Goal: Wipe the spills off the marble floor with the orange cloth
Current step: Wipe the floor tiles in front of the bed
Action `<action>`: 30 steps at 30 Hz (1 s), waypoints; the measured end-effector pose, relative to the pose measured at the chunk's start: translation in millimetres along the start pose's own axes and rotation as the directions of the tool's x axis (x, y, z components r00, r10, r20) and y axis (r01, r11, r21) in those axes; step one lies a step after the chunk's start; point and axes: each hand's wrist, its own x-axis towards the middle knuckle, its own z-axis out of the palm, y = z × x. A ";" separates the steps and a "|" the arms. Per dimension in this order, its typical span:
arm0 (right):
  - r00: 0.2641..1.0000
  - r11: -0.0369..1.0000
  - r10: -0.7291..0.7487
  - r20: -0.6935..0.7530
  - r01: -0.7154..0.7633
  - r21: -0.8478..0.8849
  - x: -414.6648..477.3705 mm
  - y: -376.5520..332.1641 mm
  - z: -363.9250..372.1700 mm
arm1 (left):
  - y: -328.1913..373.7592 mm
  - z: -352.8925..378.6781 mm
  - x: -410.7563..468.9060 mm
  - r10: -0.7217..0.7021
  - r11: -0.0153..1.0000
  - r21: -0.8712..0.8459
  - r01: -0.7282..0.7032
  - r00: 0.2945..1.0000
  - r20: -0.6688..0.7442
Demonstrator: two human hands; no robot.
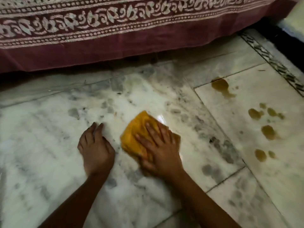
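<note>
Pressing orange cloth (133, 136) flat under rt hand (162, 146), cloth poking fwd.

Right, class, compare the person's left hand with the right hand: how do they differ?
The right hand presses the orange cloth; the left hand rests bare on the marble floor. The right hand lies nearer the brown spills than the left hand. Both lie palm down.

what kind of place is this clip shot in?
Probably a home bedroom: a maroon printed bedsheet hangs over what looks like a bed edge, above a veined marble floor with a dark inlaid border strip.
</note>
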 end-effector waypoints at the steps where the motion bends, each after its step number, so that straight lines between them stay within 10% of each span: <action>1: 0.999 1.000 -0.029 0.016 0.029 -0.003 -38.2 11.9 -6.2 | 0.9 0.0 -1.0 0.000 1.000 -0.008 0.000 1.000 0.001; 4: 0.998 0.999 0.002 0.059 0.000 -0.046 -133.2 76.4 -29.3 | -1.4 -2.3 -0.5 0.027 1.000 -0.013 -0.027 0.999 0.017; 7: 0.940 0.939 0.336 0.064 -0.329 -0.101 -151.1 141.3 -47.5 | -8.7 -6.1 3.4 0.057 0.996 -0.072 -0.054 0.997 0.044; 12: 0.569 0.568 0.820 -0.056 -0.822 -0.031 -43.5 123.5 -45.3 | -1.7 -17.0 3.2 0.042 0.984 -0.175 -0.030 0.997 0.066; 17: 0.916 0.916 0.399 0.028 -0.400 0.023 -49.9 14.6 -14.7 | -1.2 -10.6 -7.7 0.067 0.978 -0.204 -0.047 0.993 0.093; 20: 0.998 0.998 0.062 -0.010 -0.062 -0.027 -141.1 -7.7 -14.5 | 4.8 -6.5 -27.8 0.020 0.973 -0.231 -0.005 0.998 0.065; 25: 0.962 0.957 0.270 -0.041 -0.273 -0.096 -276.4 93.6 -49.0 | 4.0 -5.8 -46.3 0.097 0.983 -0.167 -0.073 0.986 0.138; 30: 0.664 0.660 0.741 -0.102 -0.748 -0.075 -171.9 138.3 -55.8 | 11.0 -7.6 -67.0 0.191 0.976 -0.137 -0.168 0.966 0.172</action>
